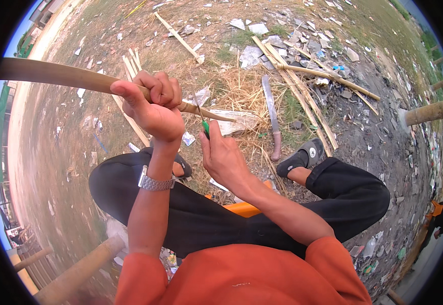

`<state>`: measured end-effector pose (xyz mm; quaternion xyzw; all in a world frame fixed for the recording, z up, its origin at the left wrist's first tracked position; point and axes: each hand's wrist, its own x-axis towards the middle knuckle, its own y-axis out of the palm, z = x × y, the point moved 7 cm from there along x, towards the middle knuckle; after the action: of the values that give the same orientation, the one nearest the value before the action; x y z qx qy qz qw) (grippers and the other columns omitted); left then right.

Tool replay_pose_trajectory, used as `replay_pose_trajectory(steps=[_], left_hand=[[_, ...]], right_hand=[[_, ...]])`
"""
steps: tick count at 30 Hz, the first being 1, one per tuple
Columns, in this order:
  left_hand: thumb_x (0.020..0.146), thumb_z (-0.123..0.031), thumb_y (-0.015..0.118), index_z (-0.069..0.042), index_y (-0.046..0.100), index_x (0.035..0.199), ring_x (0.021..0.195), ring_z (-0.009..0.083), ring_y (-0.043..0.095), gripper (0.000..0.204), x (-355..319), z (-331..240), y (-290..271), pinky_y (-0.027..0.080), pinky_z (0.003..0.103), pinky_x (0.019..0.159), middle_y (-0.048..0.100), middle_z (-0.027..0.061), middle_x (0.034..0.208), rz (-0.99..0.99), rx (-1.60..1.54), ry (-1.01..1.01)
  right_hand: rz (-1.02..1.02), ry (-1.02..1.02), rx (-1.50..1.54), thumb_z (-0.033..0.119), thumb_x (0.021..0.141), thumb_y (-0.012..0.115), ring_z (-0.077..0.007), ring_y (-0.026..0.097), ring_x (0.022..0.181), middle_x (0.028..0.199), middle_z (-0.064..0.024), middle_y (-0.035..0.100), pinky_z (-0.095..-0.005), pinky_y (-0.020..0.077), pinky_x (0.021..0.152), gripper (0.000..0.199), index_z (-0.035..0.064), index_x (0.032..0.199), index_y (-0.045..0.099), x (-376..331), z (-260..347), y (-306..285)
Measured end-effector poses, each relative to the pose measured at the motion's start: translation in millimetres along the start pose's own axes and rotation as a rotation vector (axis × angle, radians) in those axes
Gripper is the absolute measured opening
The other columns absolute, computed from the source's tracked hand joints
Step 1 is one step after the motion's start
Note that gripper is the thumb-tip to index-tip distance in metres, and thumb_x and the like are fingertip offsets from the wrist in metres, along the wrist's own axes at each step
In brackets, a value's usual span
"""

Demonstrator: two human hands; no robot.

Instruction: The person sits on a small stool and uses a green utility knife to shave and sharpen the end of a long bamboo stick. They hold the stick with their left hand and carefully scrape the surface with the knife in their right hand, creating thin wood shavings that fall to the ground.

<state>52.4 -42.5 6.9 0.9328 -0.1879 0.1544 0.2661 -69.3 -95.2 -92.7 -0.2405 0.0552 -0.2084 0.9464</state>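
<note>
gripping a long tan bamboo strip (63, 76), the left hand (152, 104) has its fingers wrapped tight around it above the knees. the strip is smooth, slightly curved, and tapers to a thin pale tip by the right hand (224, 157), whose fingers are closed on one small green-handled knife (202, 119), blade against the tip. one long machete with a reddish handle (270, 114) lies on the straw, beside several split bamboo slats (303, 94).

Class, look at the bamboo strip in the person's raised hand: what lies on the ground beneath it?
Under the bamboo strip: dry straw, split bamboo slats and a long machete. The left hand and right hand cover the ground directly below them.
</note>
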Motion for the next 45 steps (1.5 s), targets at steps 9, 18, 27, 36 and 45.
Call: replay_pose_trajectory(steps=[9,18,27,36,45], left_hand=[[0.086,-0.072,0.031,-0.013,0.025,0.060,0.044,0.0074,0.011,0.066,-4,3,6,0.011,0.025,0.041,0.018,-0.0043,0.051,0.074,-0.028,-0.019],[0.087,-0.072,0.032,-0.012,0.025,0.061,0.045,0.0073,0.011,0.065,-5,1,9,0.011,0.025,0.041,0.018,-0.0043,0.051,0.086,-0.042,-0.002],[0.087,-0.071,0.031,-0.012,0.026,0.061,0.045,0.0072,0.010,0.065,-5,3,2,0.011,0.026,0.041,0.018,-0.0047,0.051,0.054,-0.035,0.017],[0.088,-0.068,0.035,-0.012,0.026,0.060,0.044,0.0060,0.014,0.064,-5,2,-2,0.013,0.024,0.040,0.019,-0.0051,0.051,0.033,-0.086,0.014],[0.089,-0.069,0.031,-0.012,0.027,0.061,0.044,0.0070,0.012,0.063,-6,0,3,0.012,0.025,0.041,0.019,-0.0047,0.050,0.073,-0.072,0.013]], right_hand=[[0.002,0.006,-0.003,0.019,0.096,0.044,-0.0513,0.054,0.062,0.059,-0.0301,0.054,-0.0580,0.0409,0.057,0.020,0.0012,0.100,0.037,-1,0,-6],[-0.053,0.013,0.026,0.017,0.095,0.047,-0.0478,0.053,0.058,0.057,-0.0254,0.053,-0.0554,0.0368,0.053,0.016,0.0022,0.096,0.039,-2,-2,-7],[0.037,0.109,-0.049,0.018,0.095,0.046,-0.0507,0.054,0.060,0.059,-0.0277,0.055,-0.0565,0.0410,0.055,0.019,0.0008,0.098,0.039,-3,-29,2],[-0.018,0.089,0.017,0.019,0.095,0.046,-0.0500,0.054,0.058,0.058,-0.0288,0.054,-0.0566,0.0400,0.053,0.020,0.0011,0.100,0.039,0,-49,13],[-0.079,-0.023,-0.063,0.020,0.095,0.046,-0.0475,0.055,0.055,0.054,-0.0261,0.053,-0.0560,0.0408,0.051,0.019,0.0029,0.099,0.038,7,-23,0]])
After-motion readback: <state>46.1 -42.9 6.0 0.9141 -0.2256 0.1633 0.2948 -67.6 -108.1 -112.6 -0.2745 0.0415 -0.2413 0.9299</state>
